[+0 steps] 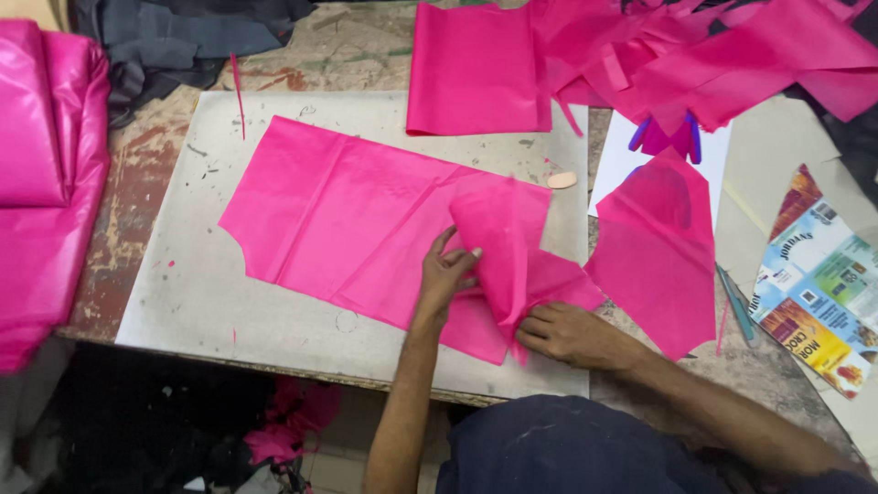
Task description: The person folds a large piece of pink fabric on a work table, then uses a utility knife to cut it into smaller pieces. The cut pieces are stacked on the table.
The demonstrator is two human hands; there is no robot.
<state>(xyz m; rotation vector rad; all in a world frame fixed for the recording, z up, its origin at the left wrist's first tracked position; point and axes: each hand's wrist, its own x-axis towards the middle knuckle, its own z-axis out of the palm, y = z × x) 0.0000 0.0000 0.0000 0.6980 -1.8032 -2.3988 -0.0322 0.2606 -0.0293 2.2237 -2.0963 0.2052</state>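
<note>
The large pink fabric piece [347,220] lies flat on the grey board [183,302], reaching toward its right edge. Its right end is folded up into a raised flap [501,240]. My left hand [445,273] pinches that flap's left edge between thumb and fingers, while my right hand [569,333] presses down at the fold's lower corner, fingers curled onto the cloth. Just right, off the board, a smaller pink cut piece [658,252] rests on the bench [119,197]. More pink pieces [695,55] heap along the bench's far edge, and printed cardboard [819,293] lies near the right edge.
</note>
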